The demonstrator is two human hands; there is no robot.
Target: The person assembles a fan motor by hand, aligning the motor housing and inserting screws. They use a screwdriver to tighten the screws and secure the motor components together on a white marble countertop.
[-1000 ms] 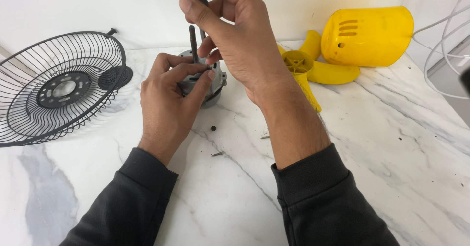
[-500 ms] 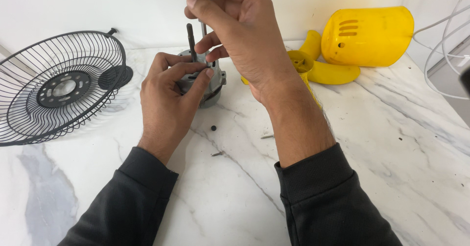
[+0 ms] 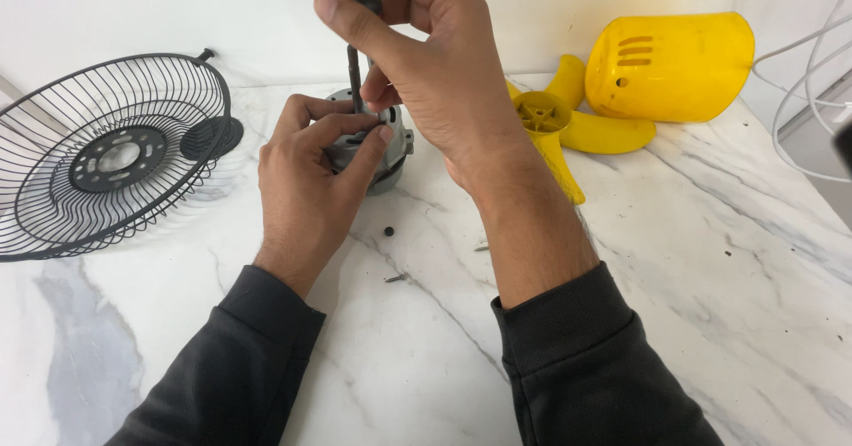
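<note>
On marble table (image 3: 710, 260): grey motor (image 3: 390, 149), mostly hidden. Left hand (image 3: 315, 180) curled gripping it; right hand (image 3: 435, 73) closed on, apparently, a screwdriver (image 3: 355, 64).

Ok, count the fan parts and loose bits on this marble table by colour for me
Yellow: 2, the motor housing and the blade piece.
Black: 1, the wire grille.
Grey metal: 1, the motor under the left hand, with the right hand holding a screwdriver.
Small dark loose bits: 3.
Total: 7.
</note>
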